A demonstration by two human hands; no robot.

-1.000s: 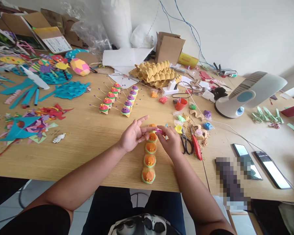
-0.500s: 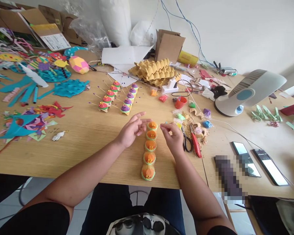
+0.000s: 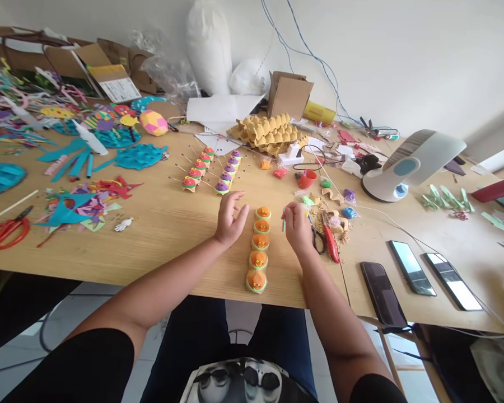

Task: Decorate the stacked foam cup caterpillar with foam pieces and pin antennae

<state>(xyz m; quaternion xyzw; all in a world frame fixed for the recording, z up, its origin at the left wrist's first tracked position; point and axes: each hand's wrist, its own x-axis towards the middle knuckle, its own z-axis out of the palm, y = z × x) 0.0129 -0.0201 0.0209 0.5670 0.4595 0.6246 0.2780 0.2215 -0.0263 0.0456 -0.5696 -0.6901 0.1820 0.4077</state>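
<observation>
My left hand [image 3: 231,221] is loosely spread, bare, my right hand [image 3: 297,225] curled, can't tell if holding anything; orange egg-carton strip [image 3: 260,243] between them on worktop [image 3: 163,235], best steadied lightly.

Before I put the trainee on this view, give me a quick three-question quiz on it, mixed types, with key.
1. Count: how many orange domes make up the row between the left hand and the right hand?
2. Multiple choice: which of these lies nearest the right hand?
A) the yellow-and-pink ball
B) the slim red tool
C) the red-handled scissors
3. True or false: the left hand is gripping the row.

Key:
1. Five.
2. B.
3. False; the hand is open, beside the row and apart from it.
</observation>
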